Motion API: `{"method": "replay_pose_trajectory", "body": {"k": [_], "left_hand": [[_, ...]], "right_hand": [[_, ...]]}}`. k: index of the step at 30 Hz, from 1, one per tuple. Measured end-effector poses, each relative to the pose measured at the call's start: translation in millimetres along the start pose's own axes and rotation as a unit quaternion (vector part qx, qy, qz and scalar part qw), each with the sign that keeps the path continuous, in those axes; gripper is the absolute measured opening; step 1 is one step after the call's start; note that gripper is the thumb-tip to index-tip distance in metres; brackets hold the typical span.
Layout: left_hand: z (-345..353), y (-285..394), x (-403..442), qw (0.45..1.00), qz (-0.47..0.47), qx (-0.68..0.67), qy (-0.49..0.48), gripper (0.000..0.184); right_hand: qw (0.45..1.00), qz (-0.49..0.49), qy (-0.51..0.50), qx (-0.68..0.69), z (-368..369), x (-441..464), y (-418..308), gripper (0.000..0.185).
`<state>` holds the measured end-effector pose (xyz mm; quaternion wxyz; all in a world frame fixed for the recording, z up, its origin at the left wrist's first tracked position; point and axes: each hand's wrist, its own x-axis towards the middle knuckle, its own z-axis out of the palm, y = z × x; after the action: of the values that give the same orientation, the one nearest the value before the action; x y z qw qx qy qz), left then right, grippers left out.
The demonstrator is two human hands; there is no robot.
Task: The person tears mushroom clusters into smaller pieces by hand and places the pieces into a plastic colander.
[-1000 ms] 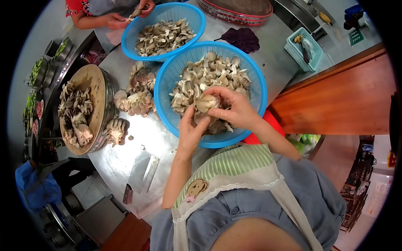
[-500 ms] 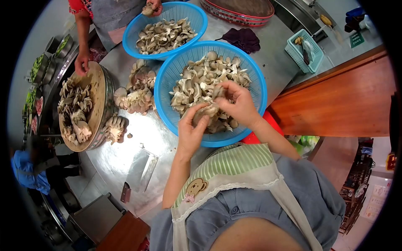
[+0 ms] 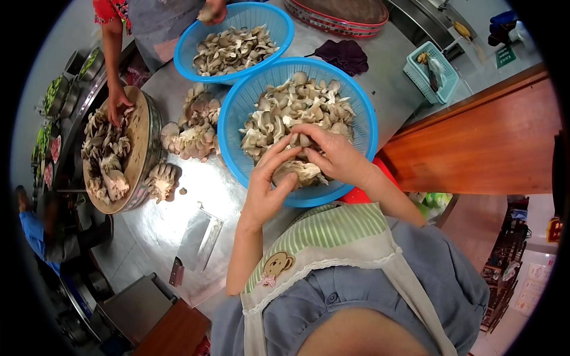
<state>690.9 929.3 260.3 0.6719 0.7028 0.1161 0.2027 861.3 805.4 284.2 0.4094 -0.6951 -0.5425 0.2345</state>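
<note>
while loose mushroom pieces (image 3: 303,101) are heaped in the near blue basket (image 3: 233,139), a mushroom clump (image 3: 301,173) is held above its near side by the person's 2 hands. the clump is cradled by the left hand (image 3: 267,178), whose grip is closed around its left edge. by the right hand (image 3: 335,155), a small piece at the top of the clump is pinched between thumb and fingers; whether it is joined to the clump cannot be told.

the near basket is set on a metal counter (image 3: 383,110), its rim touched by that of a 2nd blue basket (image 3: 187,50), in which more pieces are piled. by 1 hand of a co-worker (image 3: 215,10), a mushroom is held over the edge of this far basket; by the other (image 3: 120,102), the clumps (image 3: 110,160) on a round chopping block (image 3: 141,139) are reached. between the block and the baskets, further clumps (image 3: 191,139) are heaped, and a single clump (image 3: 161,181) is placed beside the block.

a cleaver (image 3: 196,240) is laid flat on the counter, left of the person's left forearm. beyond the near basket, a dark purple cloth (image 3: 344,57) is left crumpled.
</note>
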Motion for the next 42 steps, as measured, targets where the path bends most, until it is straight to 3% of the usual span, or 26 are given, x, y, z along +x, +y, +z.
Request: {"method": "replay_pose_trajectory", "body": {"k": [2,4,7,11,13,14,16,17,21,23,25,26,27,30,34,36,38,40,42], "left_hand": [[2,-1,-1,1.000,-0.009,-0.026,0.005,0.050],[2,-1,-2,0.998,-0.019,-0.051,0.011,0.050],[3,-1,-4,0.996,-0.016,-0.089,0.012,0.050],[-3,-6,-9,0.990,-0.027,-0.127,0.048,0.050],[-11,-12,-13,0.989,-0.031,-0.132,0.062,0.049],[-16,-18,-15,0.984,-0.044,-0.158,0.075,0.048],[-20,-22,-16,0.977,-0.073,-0.168,0.106,0.047],[-19,-21,-15,0.977,-0.074,-0.168,0.106,0.047],[-6,-16,-3,0.988,-0.042,-0.086,0.119,0.051],[2,-12,0,0.989,-0.035,-0.085,0.115,0.054],[7,0,0,0.983,-0.055,-0.169,0.055,0.067],[6,-7,0,0.983,-0.016,-0.182,0.032,0.080],[6,-6,0,0.983,-0.016,-0.182,0.032,0.080],[8,-3,-3,0.975,-0.029,-0.221,0.002,0.084],[12,1,0,0.976,-0.077,-0.198,0.052,0.078],[13,2,0,0.974,-0.083,-0.201,0.070,0.075],[13,-2,2,0.992,-0.063,0.048,0.097,0.066],[20,-6,3,0.989,-0.028,0.101,0.108,0.063],[22,-12,5,0.977,0.033,0.168,0.124,0.058]], "right_hand": [[1.000,0.021,-0.017,0.000,2,-2,2,0.045],[0.991,0.039,0.062,0.112,10,-2,9,0.033],[0.966,0.089,0.079,0.230,12,-1,10,0.025],[0.939,0.072,0.123,0.313,6,1,17,0.019],[0.924,0.050,0.204,0.320,-2,-1,21,0.012],[0.924,0.050,0.205,0.320,-7,-2,24,0.012],[0.969,0.016,0.239,0.056,-17,-5,31,0.026],[0.966,-0.001,0.248,-0.078,-17,-7,32,0.033],[0.988,-0.021,0.155,0.015,-14,-7,2,0.045],[0.992,-0.106,0.067,-0.030,-4,-3,-9,0.043],[0.994,-0.096,0.044,-0.020,-1,-5,-9,0.039],[0.996,-0.026,0.035,0.077,1,-6,-7,0.037],[0.984,0.043,0.024,0.173,3,-6,-4,0.035],[0.980,0.061,-0.001,0.191,6,-8,8,0.037],[0.988,0.047,0.042,0.141,9,-10,-3,0.040],[0.993,-0.019,0.109,0.040,12,-10,-7,0.046],[0.991,-0.053,0.122,-0.007,13,-9,-22,0.048],[0.988,-0.086,0.117,-0.050,16,-6,-29,0.051],[0.993,-0.060,0.100,-0.025,15,-6,-23,0.049]]}}
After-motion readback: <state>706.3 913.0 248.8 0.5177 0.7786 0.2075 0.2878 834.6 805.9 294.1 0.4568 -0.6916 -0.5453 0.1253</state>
